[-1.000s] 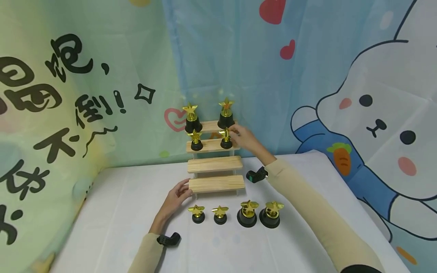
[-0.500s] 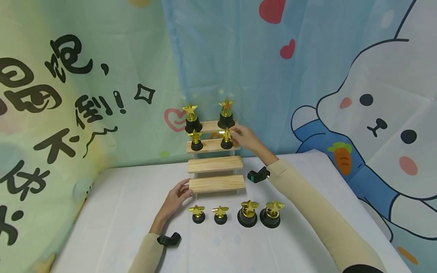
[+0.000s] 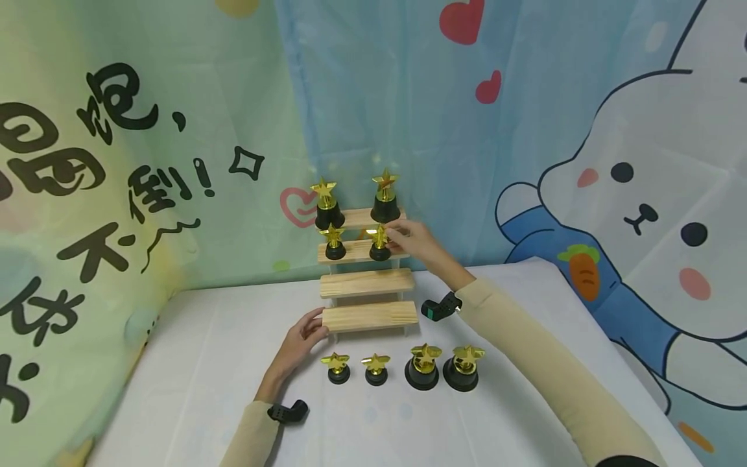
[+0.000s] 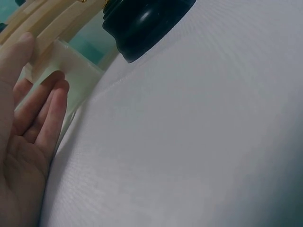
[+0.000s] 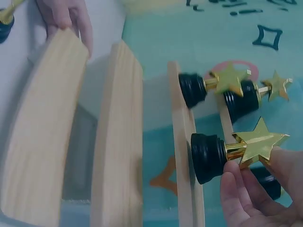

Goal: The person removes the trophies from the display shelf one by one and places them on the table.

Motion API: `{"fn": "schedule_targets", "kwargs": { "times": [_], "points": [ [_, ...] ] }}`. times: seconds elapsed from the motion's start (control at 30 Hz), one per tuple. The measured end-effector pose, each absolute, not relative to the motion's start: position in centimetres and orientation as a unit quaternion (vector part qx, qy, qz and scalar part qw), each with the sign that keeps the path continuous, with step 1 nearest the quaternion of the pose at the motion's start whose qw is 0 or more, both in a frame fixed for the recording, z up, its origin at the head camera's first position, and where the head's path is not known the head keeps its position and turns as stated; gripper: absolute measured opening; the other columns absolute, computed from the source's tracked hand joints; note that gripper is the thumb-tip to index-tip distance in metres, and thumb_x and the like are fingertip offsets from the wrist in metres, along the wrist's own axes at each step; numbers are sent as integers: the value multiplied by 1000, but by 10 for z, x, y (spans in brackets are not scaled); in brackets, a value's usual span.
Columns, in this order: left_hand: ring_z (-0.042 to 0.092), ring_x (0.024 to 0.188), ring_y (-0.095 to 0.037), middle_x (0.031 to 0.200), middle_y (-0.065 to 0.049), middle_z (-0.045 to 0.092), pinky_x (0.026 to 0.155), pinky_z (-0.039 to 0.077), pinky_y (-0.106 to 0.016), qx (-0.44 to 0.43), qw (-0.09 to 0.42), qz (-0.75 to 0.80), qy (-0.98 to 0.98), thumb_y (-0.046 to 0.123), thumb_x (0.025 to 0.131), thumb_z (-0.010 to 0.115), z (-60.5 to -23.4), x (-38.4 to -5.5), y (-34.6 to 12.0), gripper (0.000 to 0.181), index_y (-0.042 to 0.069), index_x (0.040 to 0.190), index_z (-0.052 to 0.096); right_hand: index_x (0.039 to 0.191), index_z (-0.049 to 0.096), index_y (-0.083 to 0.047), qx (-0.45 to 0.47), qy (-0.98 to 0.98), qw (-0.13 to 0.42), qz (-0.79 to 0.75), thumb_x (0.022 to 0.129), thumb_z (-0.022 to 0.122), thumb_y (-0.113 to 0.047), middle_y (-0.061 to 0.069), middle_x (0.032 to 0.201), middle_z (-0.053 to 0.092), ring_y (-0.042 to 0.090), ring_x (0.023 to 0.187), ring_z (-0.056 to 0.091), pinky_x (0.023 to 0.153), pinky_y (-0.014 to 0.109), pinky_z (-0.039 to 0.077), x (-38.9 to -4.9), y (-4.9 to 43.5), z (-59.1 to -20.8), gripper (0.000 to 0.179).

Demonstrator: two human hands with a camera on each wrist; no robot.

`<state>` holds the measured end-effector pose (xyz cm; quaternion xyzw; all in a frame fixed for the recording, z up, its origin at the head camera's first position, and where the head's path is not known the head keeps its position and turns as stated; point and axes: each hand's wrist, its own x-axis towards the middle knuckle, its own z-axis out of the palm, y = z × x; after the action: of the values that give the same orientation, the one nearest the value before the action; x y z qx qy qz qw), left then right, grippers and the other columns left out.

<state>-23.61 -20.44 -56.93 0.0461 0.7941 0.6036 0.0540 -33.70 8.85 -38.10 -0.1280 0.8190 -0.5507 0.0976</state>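
Observation:
My right hand [image 3: 411, 240] pinches a small gold star trophy [image 3: 379, 243] by its star, between thumb and fingers. Its black base is on the second step from the top of a wooden display stand [image 3: 370, 316]. In the right wrist view that trophy [image 5: 209, 158] shows its base against the step. Another small trophy [image 3: 334, 243] stands on the same step, to the left. My left hand [image 3: 300, 337] holds the left end of the lowest step; in the left wrist view the thumb [image 4: 21, 52] lies at the board's end, with other fingers by a translucent support [image 4: 71, 68].
Two larger star trophies [image 3: 385, 198] stand on the top step. On the white cloth [image 3: 204, 363] before the stand are two small trophies [image 3: 375, 370] and two larger ones [image 3: 464, 368], in a row. A printed curtain [image 3: 408, 97] hangs behind.
The right hand has shifted the small trophy slightly left and toward the front along its step. The left hand stays at the lowest step's end.

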Motion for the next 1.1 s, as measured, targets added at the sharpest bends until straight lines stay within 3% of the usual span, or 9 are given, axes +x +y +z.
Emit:
{"fn": "schedule_targets", "kwargs": {
  "times": [0.2,0.53,0.73,0.97,1.1],
  "points": [
    [62,118,-22,129,-9,64,98,53,-27,54,50,613,787,37,90,68,-573,-236,-207,60,20,143,45,133,56,-9,-142,804,114,-565,102,51,-28,17,123,59,30,109,65,93,36,57,-321,78,-377,37],
    [62,116,-20,130,-11,64,93,52,-19,52,54,615,785,34,91,67,-574,-237,-208,59,20,144,45,133,57,-7,-181,783,153,-575,100,54,-25,17,122,62,26,102,67,91,32,58,-279,60,-377,37],
    [63,115,-19,131,-13,63,94,53,-21,59,54,616,783,32,92,67,-573,-237,-208,59,18,144,44,128,61,-7,-196,786,157,-565,100,55,-24,15,118,62,22,98,68,86,30,59,-251,56,-376,34],
    [64,112,-15,129,-14,64,93,53,-22,61,49,616,784,31,92,67,-572,-237,-208,58,17,143,46,127,62,-6,-195,771,175,-581,100,55,-23,15,116,65,21,95,69,91,39,58,-224,48,-379,33],
    [64,111,-13,130,-17,63,92,54,-22,69,49,624,777,29,92,67,-572,-237,-207,59,13,144,44,124,63,-7,-194,761,197,-586,99,57,-24,14,113,66,18,93,69,89,35,59,-210,44,-383,31]
  ]
}}
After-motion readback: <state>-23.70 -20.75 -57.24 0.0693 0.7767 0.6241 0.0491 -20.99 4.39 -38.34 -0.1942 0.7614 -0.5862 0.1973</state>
